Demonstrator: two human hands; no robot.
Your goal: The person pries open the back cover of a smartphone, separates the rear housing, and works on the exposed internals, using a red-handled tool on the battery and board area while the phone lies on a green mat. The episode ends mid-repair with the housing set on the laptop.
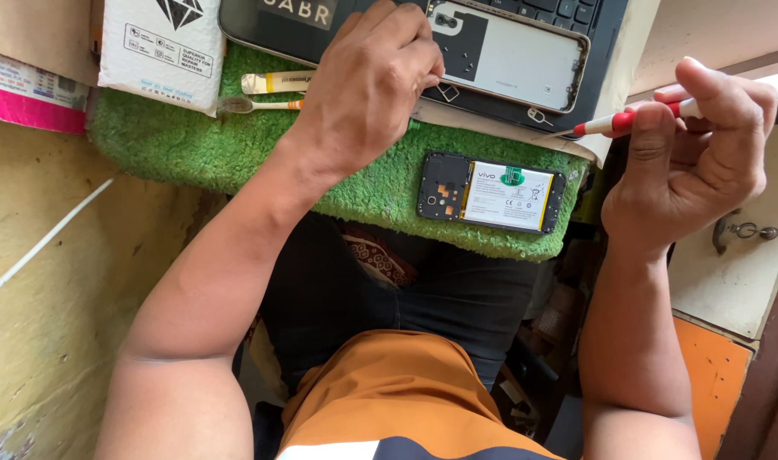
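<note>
Resting on a green mat (261, 162): opened phone body (491, 192), battery and dark circuit board exposed, lying below and between both hands, touched by neither. Left hand (368, 81): fingers bent together, pressing on a separate phone back frame (508, 55) placed over a dark laptop (593, 25). Right hand (696, 162): closed around a red-and-white screwdriver (628, 121), tip pointing left toward the frame's lower corner. Toothbrush (257, 105) and white tube (274, 82) lie beside the left hand.
</note>
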